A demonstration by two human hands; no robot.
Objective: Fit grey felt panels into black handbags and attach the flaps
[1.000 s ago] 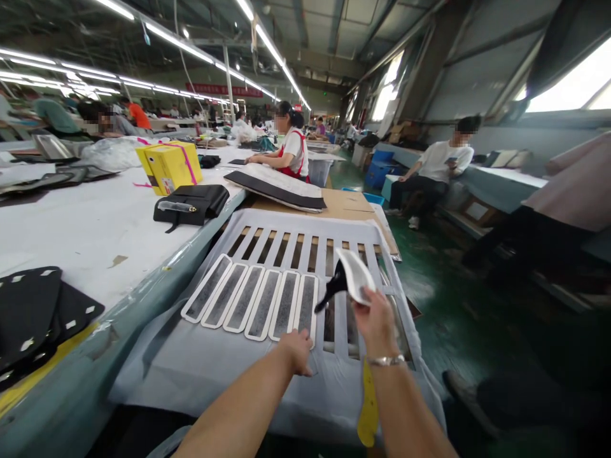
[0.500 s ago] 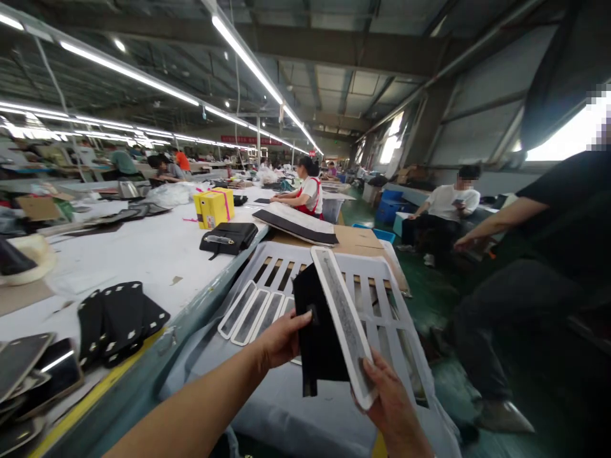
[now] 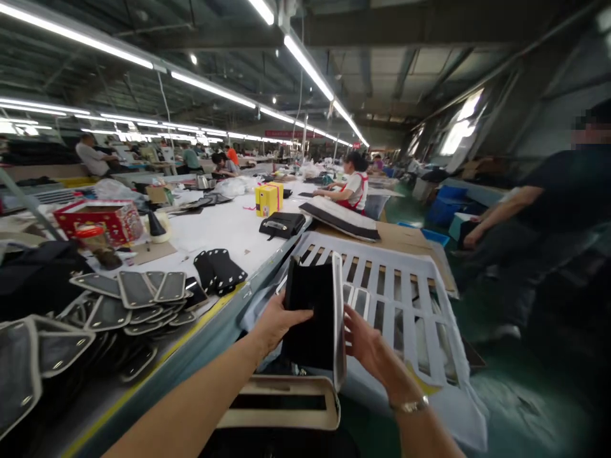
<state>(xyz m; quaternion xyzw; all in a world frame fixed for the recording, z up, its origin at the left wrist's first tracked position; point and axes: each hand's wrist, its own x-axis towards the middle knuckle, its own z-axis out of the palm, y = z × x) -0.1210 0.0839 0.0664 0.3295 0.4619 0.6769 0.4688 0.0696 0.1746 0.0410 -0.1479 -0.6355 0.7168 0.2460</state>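
My left hand (image 3: pixel 274 326) is closed on the left edge of a black rectangular panel (image 3: pixel 310 299), thumb lying across its face. A long strip with a white border (image 3: pixel 338 318) stands nearly edge-on along the panel's right side. Beside that strip is my right hand (image 3: pixel 365 343), fingers apart and slightly curled; whether the fingertips touch it I cannot tell. Below the panel lies a cream-edged piece with a dark slot (image 3: pixel 281 420). White-bordered strips (image 3: pixel 361 300) rest on the slatted pale surface (image 3: pixel 405 267), partly hidden behind my hands.
On the long white table (image 3: pixel 214 232) at left are piled grey pieces with pale edges (image 3: pixel 138 292), black pieces (image 3: pixel 219 270), a black case (image 3: pixel 281 224) and a yellow box (image 3: pixel 268 199). A person in dark clothes (image 3: pixel 548 191) is at right; another in red straps (image 3: pixel 354 184) works ahead.
My view has swung left. The panel and strip have tilted upright, the strip turning edge-on. My right hand has loosened from the strip's lower end. The cream-edged piece has come into view below.
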